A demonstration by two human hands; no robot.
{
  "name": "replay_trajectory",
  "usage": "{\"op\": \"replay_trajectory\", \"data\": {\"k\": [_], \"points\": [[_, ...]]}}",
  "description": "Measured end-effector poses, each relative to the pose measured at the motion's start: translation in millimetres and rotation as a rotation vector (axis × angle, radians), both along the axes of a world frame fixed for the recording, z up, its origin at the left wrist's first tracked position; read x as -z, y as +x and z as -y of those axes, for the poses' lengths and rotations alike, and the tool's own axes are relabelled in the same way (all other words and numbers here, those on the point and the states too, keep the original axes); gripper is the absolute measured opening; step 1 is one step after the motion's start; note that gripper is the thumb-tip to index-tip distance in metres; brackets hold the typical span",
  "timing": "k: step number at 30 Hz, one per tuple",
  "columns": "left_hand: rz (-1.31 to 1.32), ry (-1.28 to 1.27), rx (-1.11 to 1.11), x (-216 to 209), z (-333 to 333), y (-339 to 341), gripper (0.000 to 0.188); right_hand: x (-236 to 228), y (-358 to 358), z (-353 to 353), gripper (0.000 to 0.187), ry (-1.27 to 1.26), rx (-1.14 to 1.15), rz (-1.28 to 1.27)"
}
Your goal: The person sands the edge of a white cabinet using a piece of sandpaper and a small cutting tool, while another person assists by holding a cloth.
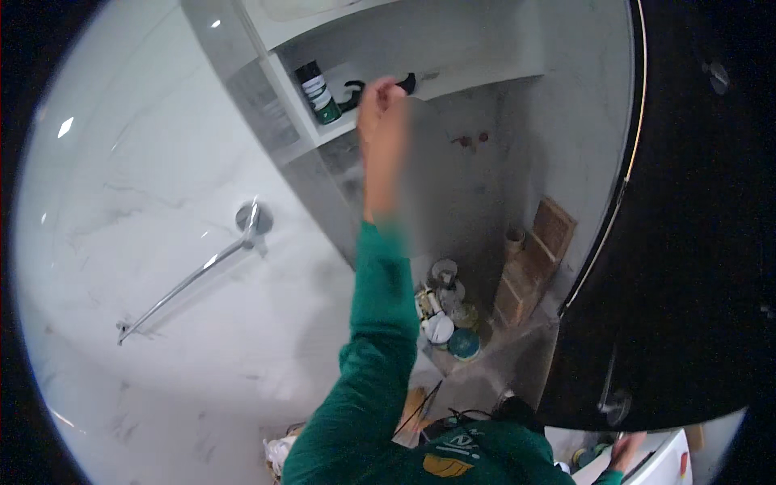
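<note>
My left arm, in a green sleeve, reaches up to a white recessed shelf [301, 129]. My left hand [381, 99] is there with its fingers curled in at a black curved object [351, 99], whose parts show on both sides of the hand; its kind is unclear. Just left of it a black and green can [318, 92] stands on the shelf, looking tilted in this view. At the lower right, my right hand [626, 449] is at the edge of a white drawer or cabinet [667, 457]. Its fingers are too small and blurred to read.
A metal bar [190, 280] is fixed to the white marbled wall at left. Below stand several tubs and containers [439, 327] beside a brown slatted wooden piece [535, 263]. A dark glass-like panel [663, 242] with a metal edge fills the right. Red pipe fittings [469, 140] show on the grey wall.
</note>
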State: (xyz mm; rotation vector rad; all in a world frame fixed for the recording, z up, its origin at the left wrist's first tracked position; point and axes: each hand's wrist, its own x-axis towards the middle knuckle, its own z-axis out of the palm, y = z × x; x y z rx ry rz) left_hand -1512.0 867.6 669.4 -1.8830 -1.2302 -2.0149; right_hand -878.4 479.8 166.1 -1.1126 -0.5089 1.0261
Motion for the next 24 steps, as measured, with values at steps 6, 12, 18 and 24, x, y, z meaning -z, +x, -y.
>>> {"op": "replay_trajectory", "data": {"k": [6,12,18,24], "points": [[-0.502,-0.481,-0.440,-82.4,-210.8,-48.3,0.084,-10.4,-67.1,-133.4,0.050,-0.155,-0.101,0.082],[-0.782,-0.804,-0.578,-39.1,-328.9,-68.2,0.082,-32.2,-117.0,-266.0,0.047,-0.162,-0.270,0.152],[-0.776,-0.569,-0.814,-75.1,-345.9,-113.8,0.050,-62.4,-157.6,-329.8,0.044,-0.129,-0.412,0.191],[-0.495,-0.246,-0.651,-131.2,-271.6,-132.7,0.037,-62.0,-203.5,-347.4,0.041,-0.119,-0.479,0.178]]}}
